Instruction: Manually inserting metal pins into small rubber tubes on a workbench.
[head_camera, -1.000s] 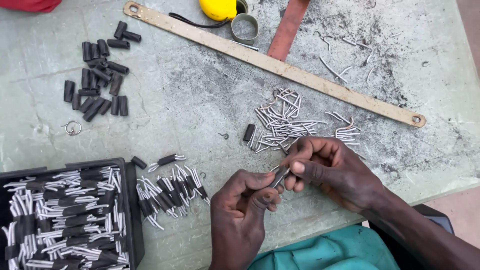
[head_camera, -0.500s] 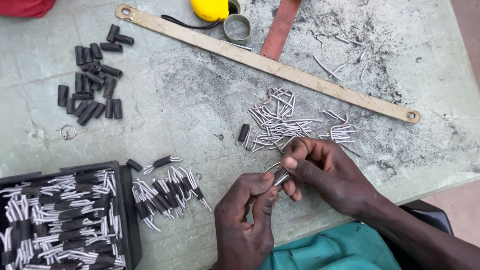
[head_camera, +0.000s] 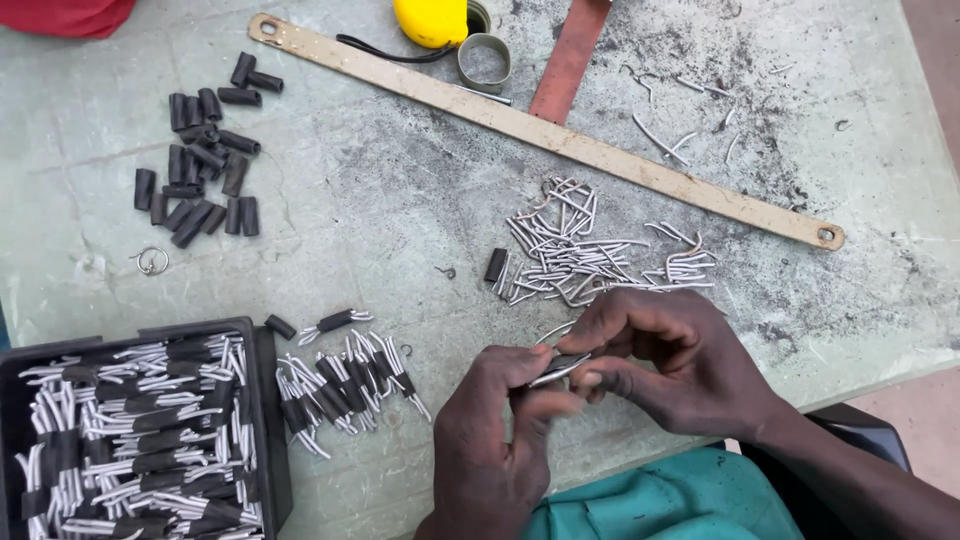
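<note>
Your left hand (head_camera: 495, 430): fingers are curling closed, thumb and fingertips pinching one end of a small sleeved wire (head_camera: 558, 368) at the table's near edge.

Your right hand (head_camera: 668, 365): fingers are closing on the other end of the same wire, meeting the left hand just above the table (head_camera: 380, 210). The wire is showing as a dark sleeve with a pale metal end, lying between the two thumbs; a thin wire loop is arcing just above it.

Loose wires (head_camera: 585, 250): a pile of bent pale wires is lying just beyond your right hand, with one black sleeve at its left edge.

Finished pieces (head_camera: 345, 385): a small heap of sleeved wires is lying to the left of your left hand.

Tray (head_camera: 272, 420): a black tray is sitting at the near left corner, holding many more sleeved wires.

Sleeves (head_camera: 200, 150): black tube pieces are lying scattered at the far left, well apart from your hands. A small ring (head_camera: 151, 261) is lying just below them.

Bar (head_camera: 545, 130): a long flat metal bar is lying diagonally across the far side.

Tape measure (head_camera: 432, 20): a yellow one is sitting at the far edge, beside a grey ring (head_camera: 485, 62) and a reddish strip (head_camera: 568, 60).
</note>
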